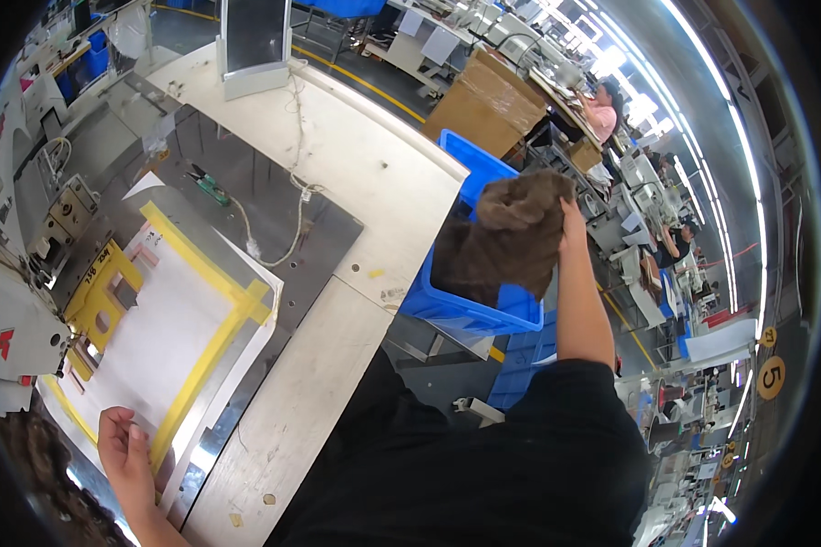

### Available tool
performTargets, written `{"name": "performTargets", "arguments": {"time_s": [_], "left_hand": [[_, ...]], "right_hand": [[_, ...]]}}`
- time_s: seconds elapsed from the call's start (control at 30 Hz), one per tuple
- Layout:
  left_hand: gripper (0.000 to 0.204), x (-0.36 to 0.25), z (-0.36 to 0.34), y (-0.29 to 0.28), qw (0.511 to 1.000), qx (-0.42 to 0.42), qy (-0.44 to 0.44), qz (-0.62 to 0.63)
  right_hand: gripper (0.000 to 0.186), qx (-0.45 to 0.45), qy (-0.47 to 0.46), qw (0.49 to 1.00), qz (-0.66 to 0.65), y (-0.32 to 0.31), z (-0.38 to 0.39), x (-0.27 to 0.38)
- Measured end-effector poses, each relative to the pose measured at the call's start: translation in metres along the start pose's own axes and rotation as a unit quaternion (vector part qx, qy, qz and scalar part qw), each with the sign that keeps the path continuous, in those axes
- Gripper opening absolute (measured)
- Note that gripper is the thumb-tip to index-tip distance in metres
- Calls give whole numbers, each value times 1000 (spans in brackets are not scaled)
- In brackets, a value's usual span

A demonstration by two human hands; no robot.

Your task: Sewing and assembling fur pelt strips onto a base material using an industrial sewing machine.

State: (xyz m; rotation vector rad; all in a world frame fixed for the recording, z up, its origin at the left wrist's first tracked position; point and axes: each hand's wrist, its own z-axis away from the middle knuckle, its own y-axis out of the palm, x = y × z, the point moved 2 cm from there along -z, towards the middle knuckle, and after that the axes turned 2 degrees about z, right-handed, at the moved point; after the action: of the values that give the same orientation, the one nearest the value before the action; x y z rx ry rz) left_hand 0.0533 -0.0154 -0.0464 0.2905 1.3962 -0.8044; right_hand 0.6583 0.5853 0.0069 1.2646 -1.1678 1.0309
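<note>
My right hand (570, 225) grips a piece of brown plush fabric (520, 228) by its right edge. The soft, thick cloth hangs over and partly inside a blue plastic bin (488, 319) to the right of the table. On the left, my left hand (128, 456) is at the near edge of a flat sewing template (182, 314), a white sheet framed in yellow tape. Its fingers are loosely bent and apart, with nothing visible in them. A yellow cut-out plate (105, 296) lies at the template's left side, beside the white sewing machine head (9, 337).
Green-handled thread snips (208, 185) on a cord lie on the grey machine bed. A dark screen (255, 36) stands at the table's far end. More brown plush (41, 465) hangs at lower left. A large cardboard box (488, 100) stands behind the bin; other people work farther off.
</note>
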Motion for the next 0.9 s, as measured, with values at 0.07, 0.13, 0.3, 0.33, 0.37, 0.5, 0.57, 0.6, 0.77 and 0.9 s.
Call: {"name": "performTargets", "arguments": {"time_s": [0.07, 0.13, 0.3, 0.33, 0.37, 0.5, 0.57, 0.6, 0.77, 0.9], "left_hand": [[23, -1, -2, -1, 1000, 0, -6, -10], [26, -5, -14, -1, 1000, 16, 3, -7], [29, -6, -11, -14, 1000, 9, 16, 0], [26, -7, -7, -19, 999, 22, 25, 5], [24, -6, 3, -25, 999, 24, 26, 7], [16, -1, -10, -17, 997, 51, 53, -35], [18, -6, -14, -6, 997, 57, 30, -34], [19, -15, 12, -9, 997, 40, 15, -57], [31, -47, 13, -39, 959, 17, 12, -283], [39, -56, 29, -112, 908, -79, -82, -404]], "right_hand": [[39, -1, 35, 999, 4, -20, -2, -31], [40, -37, 83, 987, 131, -84, -14, -74], [48, -61, 250, 779, 572, -53, 16, -134], [58, -26, 239, 766, 596, -49, 13, -150], [65, 22, 217, 775, 592, -35, 11, -160], [48, 84, 30, 491, 867, -7, -17, -114], [32, 113, -172, 335, 920, -31, -76, -116], [33, 39, -164, 577, 799, 78, -53, -96], [31, 197, -323, 785, 491, 231, 34, -80], [18, 430, -375, 742, 351, 348, 156, -78]]}}
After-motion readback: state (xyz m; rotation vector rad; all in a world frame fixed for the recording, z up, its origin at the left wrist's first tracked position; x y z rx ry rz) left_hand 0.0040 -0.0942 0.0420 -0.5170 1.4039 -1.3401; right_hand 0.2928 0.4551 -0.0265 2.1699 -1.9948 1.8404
